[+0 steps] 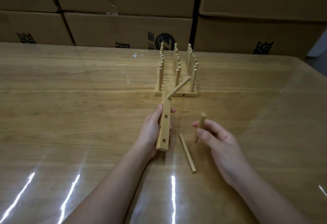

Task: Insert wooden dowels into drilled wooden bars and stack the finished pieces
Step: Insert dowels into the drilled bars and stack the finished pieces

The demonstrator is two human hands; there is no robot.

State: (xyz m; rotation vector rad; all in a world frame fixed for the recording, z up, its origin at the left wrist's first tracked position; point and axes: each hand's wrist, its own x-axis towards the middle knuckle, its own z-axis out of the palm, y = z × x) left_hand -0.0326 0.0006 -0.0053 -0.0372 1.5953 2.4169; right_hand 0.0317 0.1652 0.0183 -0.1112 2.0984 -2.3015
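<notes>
Loose dowel on bench at centre; left grip clamps drilled bar, right grip pinches second dowel.

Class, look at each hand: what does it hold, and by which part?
The left hand grips the drilled wooden bar around its middle. The right hand pinches a loose dowel near its middle.

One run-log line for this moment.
left hand: holds drilled wooden bar, one dowel fitted | right hand: holds loose wooden dowel | spare dowel: on table
</notes>
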